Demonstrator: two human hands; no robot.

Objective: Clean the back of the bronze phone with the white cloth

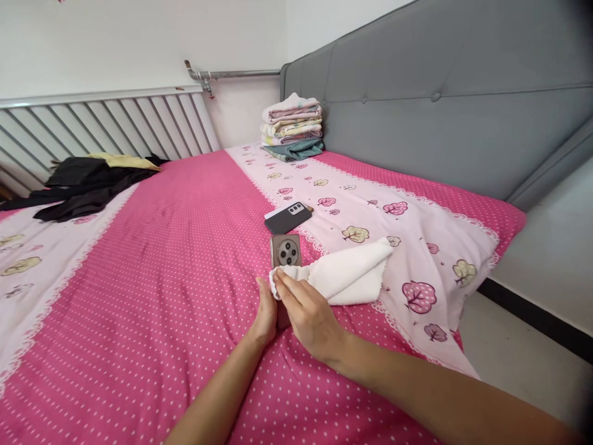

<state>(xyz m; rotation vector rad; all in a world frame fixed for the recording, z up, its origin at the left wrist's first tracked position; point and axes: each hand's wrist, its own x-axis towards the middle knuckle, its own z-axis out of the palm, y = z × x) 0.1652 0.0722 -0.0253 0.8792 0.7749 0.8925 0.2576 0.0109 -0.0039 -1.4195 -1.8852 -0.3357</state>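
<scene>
A brown smartphone (278, 244) with a round camera block faces back side up in front of me. Along its left edge, my left hand (265, 314) grips it, the thumb showing on the side. My right hand (315, 318) pinches a white cloth (352, 272) and presses it on the phone's back, below the camera block. The cloth's loose end spreads to the right over the bedspread. Cloth and fingers cover the phone's middle. Just beyond lies a dark phone (287, 217) with a rectangular camera block, a pale flat item partly under it.
A pink dotted bedspread (185, 247) covers the bed. Folded fabrics (291, 127) are stacked by the grey headboard (417, 93). Black clothes (88, 182) and a yellow cloth (125, 161) lie at the far left, before a white radiator (139, 123).
</scene>
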